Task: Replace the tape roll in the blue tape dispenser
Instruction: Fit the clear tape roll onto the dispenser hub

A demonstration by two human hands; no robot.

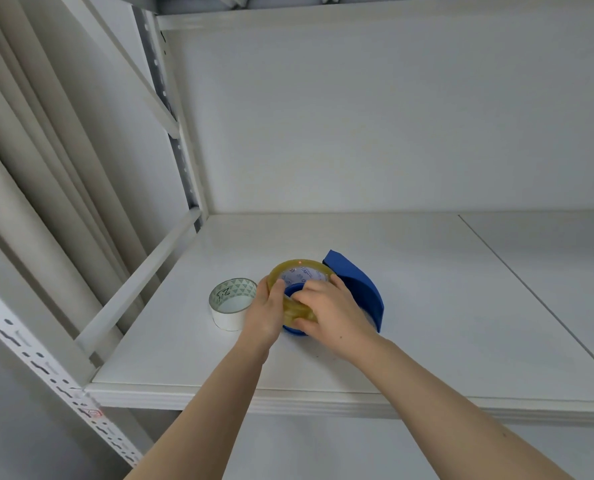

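Observation:
The blue tape dispenser (pixel 361 289) lies on the white shelf (pixel 409 306), its curved blue wall rising behind my right hand. A yellowish clear tape roll (pixel 299 268) sits tilted over the dispenser's round blue hub (pixel 293 291). My left hand (pixel 266 315) grips the roll's left rim. My right hand (pixel 330 311) holds the roll's near edge, thumb below and fingers on top. A second roll (pixel 233 303), white with a green triangle-patterned core, stands flat on the shelf just left of my left hand.
The shelf's back wall (pixel 357 133) stands behind the dispenser. A slotted metal upright (pixel 181 140) and a white side rail (pixel 139 275) bound the shelf on the left. A seam (pixel 531 289) runs across the shelf board at the right.

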